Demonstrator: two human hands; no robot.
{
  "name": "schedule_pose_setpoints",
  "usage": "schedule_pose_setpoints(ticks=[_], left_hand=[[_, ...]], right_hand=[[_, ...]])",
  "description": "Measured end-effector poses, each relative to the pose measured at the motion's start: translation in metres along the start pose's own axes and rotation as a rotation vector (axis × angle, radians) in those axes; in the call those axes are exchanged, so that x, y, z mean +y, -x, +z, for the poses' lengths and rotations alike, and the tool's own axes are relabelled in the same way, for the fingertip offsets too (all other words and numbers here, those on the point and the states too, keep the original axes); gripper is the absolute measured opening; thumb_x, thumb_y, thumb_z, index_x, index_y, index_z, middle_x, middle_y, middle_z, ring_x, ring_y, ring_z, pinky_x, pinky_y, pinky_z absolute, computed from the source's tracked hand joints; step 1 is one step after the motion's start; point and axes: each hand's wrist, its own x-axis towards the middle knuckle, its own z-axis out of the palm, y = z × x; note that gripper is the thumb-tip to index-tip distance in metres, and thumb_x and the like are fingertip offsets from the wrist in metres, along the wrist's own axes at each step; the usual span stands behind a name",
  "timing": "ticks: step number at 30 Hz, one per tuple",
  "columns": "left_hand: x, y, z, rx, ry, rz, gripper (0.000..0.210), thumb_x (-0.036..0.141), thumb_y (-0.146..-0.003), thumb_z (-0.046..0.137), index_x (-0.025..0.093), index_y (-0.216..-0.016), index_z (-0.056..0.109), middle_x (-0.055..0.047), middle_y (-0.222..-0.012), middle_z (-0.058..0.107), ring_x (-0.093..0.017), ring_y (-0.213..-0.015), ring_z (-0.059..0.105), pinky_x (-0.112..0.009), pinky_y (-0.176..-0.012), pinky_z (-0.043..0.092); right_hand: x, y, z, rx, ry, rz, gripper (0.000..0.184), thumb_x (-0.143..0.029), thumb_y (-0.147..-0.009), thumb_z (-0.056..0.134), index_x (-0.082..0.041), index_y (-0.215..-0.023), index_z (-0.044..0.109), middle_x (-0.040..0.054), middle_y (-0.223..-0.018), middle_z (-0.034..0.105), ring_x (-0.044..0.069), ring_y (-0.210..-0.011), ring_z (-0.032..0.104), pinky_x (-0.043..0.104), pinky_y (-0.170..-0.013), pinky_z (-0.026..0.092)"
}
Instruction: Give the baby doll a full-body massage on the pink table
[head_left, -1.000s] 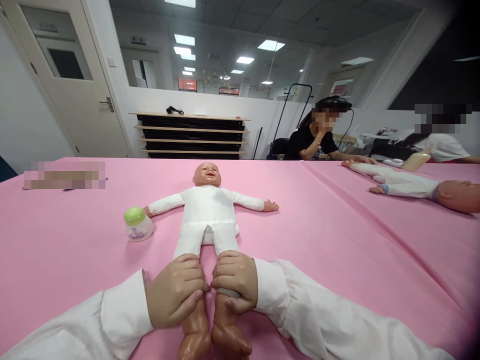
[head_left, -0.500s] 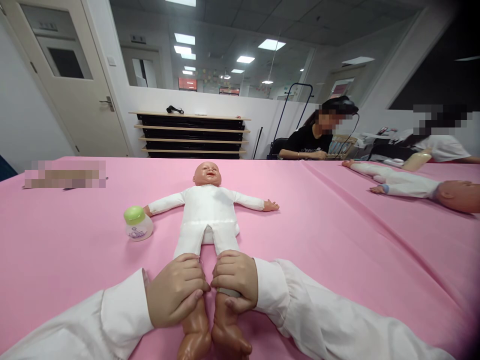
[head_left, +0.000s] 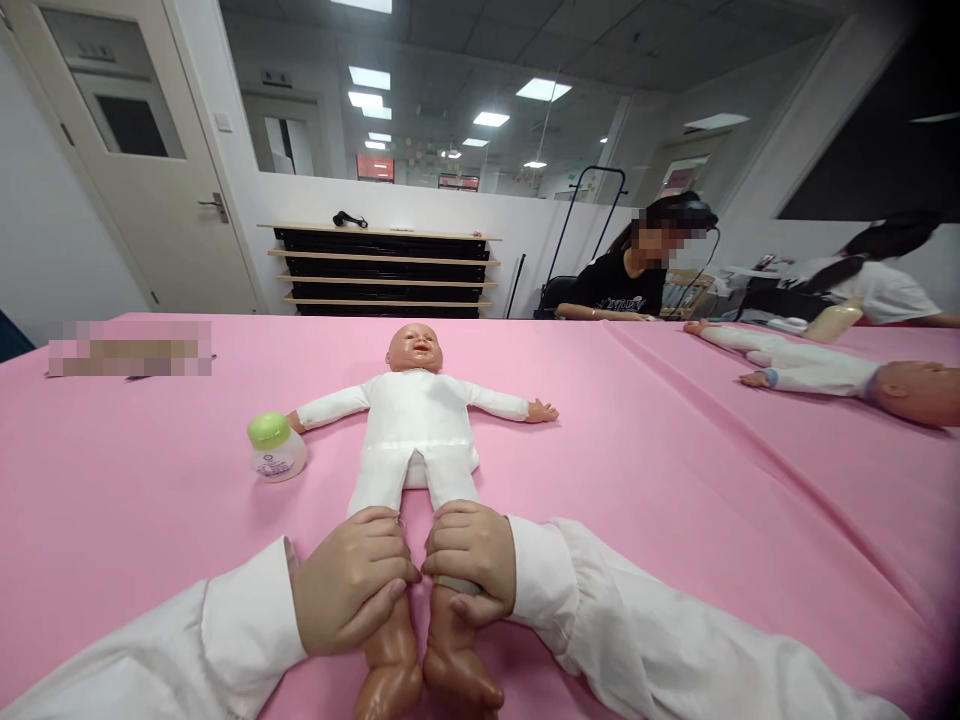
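A baby doll (head_left: 417, 425) with a white cloth body lies face up on the pink-covered table (head_left: 645, 480), its head away from me and its arms spread. My left hand (head_left: 356, 578) is wrapped around the doll's leg on the left, near the knee. Around the leg on the right, at about the same height, my right hand (head_left: 471, 560) is closed. Both bare brown lower legs and feet stick out below my hands toward me. Beside the doll's hand on the left stands a small clear jar (head_left: 277, 450) with a green lid.
A second doll (head_left: 825, 365) lies at the right of the table, near a pale bottle (head_left: 834, 320). A person in black (head_left: 619, 280) sits across the table, and another person in white (head_left: 892, 285) is farther right. A blurred-out item (head_left: 131, 350) lies far left.
My hands and the doll keep the same position. The person in black across the table has lowered a hand slightly.
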Motion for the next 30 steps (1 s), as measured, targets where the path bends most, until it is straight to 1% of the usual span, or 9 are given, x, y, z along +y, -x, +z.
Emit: schedule_pose_setpoints(ticks=[6, 11, 13, 17, 19, 22, 26, 30], left_hand=[[-0.0018, 0.0006, 0.0012, -0.012, 0.018, -0.003, 0.035, 0.019, -0.087, 0.023, 0.016, -0.087, 0.058, -0.005, -0.074, 0.06, -0.016, -0.073, 0.052, -0.038, -0.082, 0.039], [-0.0025, 0.0023, 0.0021, -0.001, 0.017, -0.005, 0.034, 0.019, -0.087, 0.023, 0.017, -0.086, 0.057, -0.005, -0.074, 0.06, -0.016, -0.074, 0.051, -0.038, -0.083, 0.038], [-0.0024, 0.003, 0.0027, -0.011, 0.017, -0.012, 0.034, 0.019, -0.087, 0.023, 0.017, -0.086, 0.057, -0.005, -0.074, 0.06, -0.017, -0.074, 0.051, -0.038, -0.083, 0.038], [-0.0027, 0.0039, 0.004, -0.004, 0.032, -0.016, 0.033, 0.018, -0.086, 0.025, 0.017, -0.087, 0.057, -0.004, -0.075, 0.06, -0.017, -0.075, 0.051, -0.038, -0.084, 0.037], [-0.0026, 0.0038, 0.0039, -0.006, 0.033, -0.012, 0.032, 0.017, -0.085, 0.025, 0.017, -0.088, 0.057, -0.005, -0.076, 0.06, -0.017, -0.075, 0.051, -0.038, -0.083, 0.037], [-0.0019, 0.0028, 0.0024, -0.011, 0.028, -0.006, 0.032, 0.016, -0.085, 0.026, 0.016, -0.087, 0.058, -0.005, -0.075, 0.06, -0.017, -0.074, 0.051, -0.038, -0.082, 0.038], [-0.001, 0.0016, 0.0005, -0.008, 0.026, -0.001, 0.032, 0.016, -0.085, 0.025, 0.016, -0.086, 0.058, -0.005, -0.074, 0.06, -0.017, -0.073, 0.051, -0.038, -0.082, 0.039], [-0.0008, 0.0015, 0.0002, -0.009, 0.02, 0.003, 0.032, 0.016, -0.085, 0.025, 0.016, -0.086, 0.058, -0.005, -0.074, 0.06, -0.016, -0.073, 0.052, -0.038, -0.082, 0.039]], right_hand=[[-0.0012, -0.0022, -0.0023, 0.035, -0.016, -0.006, 0.038, -0.042, -0.082, 0.025, -0.017, -0.088, 0.053, 0.0059, -0.075, 0.062, 0.016, -0.073, 0.056, 0.034, -0.08, 0.041], [-0.0014, -0.0038, -0.0038, 0.148, -0.015, -0.045, 0.036, -0.04, -0.082, 0.026, -0.017, -0.086, 0.054, 0.0035, -0.071, 0.062, 0.015, -0.07, 0.054, 0.032, -0.077, 0.041], [-0.0011, -0.0031, -0.0031, 0.128, -0.016, -0.039, 0.037, -0.041, -0.082, 0.026, -0.017, -0.087, 0.053, 0.0038, -0.072, 0.062, 0.015, -0.07, 0.054, 0.033, -0.078, 0.041], [-0.0005, -0.0006, -0.0008, 0.028, -0.018, -0.009, 0.038, -0.042, -0.082, 0.025, -0.018, -0.088, 0.053, 0.0057, -0.076, 0.061, 0.016, -0.074, 0.055, 0.034, -0.081, 0.039], [-0.0004, 0.0001, -0.0004, 0.011, -0.014, -0.005, 0.036, -0.042, -0.082, 0.026, -0.017, -0.089, 0.052, 0.0058, -0.077, 0.061, 0.016, -0.075, 0.055, 0.034, -0.082, 0.039], [-0.0005, -0.0001, -0.001, 0.019, -0.012, -0.017, 0.035, -0.041, -0.082, 0.027, -0.017, -0.09, 0.052, 0.0055, -0.076, 0.061, 0.016, -0.074, 0.055, 0.034, -0.082, 0.039], [-0.001, -0.0016, -0.0026, 0.093, -0.027, -0.037, 0.036, -0.04, -0.083, 0.026, -0.017, -0.088, 0.053, 0.0049, -0.074, 0.062, 0.016, -0.072, 0.055, 0.033, -0.08, 0.04], [-0.0012, -0.0024, -0.0031, 0.086, -0.033, -0.035, 0.037, -0.04, -0.083, 0.026, -0.016, -0.088, 0.053, 0.0053, -0.074, 0.062, 0.016, -0.072, 0.054, 0.034, -0.08, 0.04]])
